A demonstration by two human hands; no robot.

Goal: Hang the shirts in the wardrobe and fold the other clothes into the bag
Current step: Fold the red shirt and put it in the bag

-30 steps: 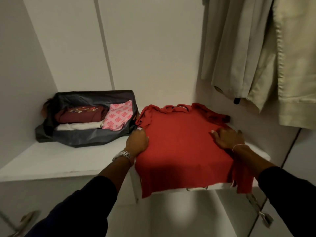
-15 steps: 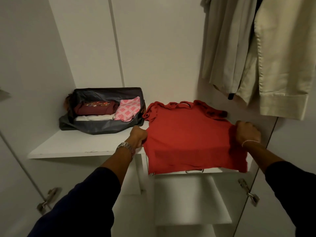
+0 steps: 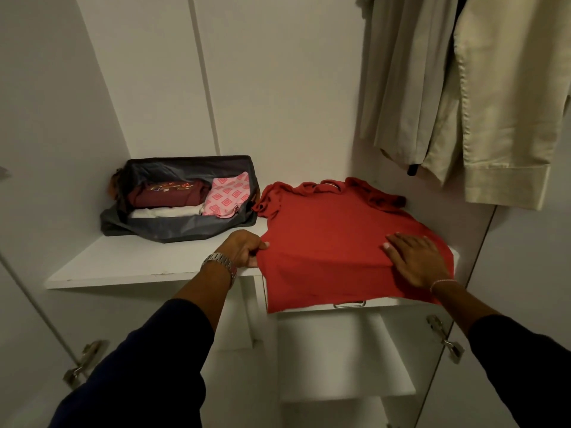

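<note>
A red top [image 3: 327, 236] lies spread flat on the white wardrobe shelf [image 3: 129, 261], its lower hem hanging over the front edge. My left hand [image 3: 244, 247] pinches the top's left edge. My right hand [image 3: 414, 257] rests flat on the right part of the fabric, fingers straight. To the left at the back stands an open dark grey bag [image 3: 173, 227] holding a folded maroon garment [image 3: 168, 194], a white one [image 3: 167, 211] and a pink patterned one [image 3: 228, 196].
Beige shirts [image 3: 482, 97] hang at the upper right, their hems just above the shelf. Under the red top a drawer handle [image 3: 349, 303] shows, with lower shelves [image 3: 346, 366] beneath. Metal door hinges [image 3: 445, 338] sit on both side panels.
My right hand let go of the top's right edge and now lies flat on the fabric. The left hand stays at the left edge. The camera has drawn back a little.
</note>
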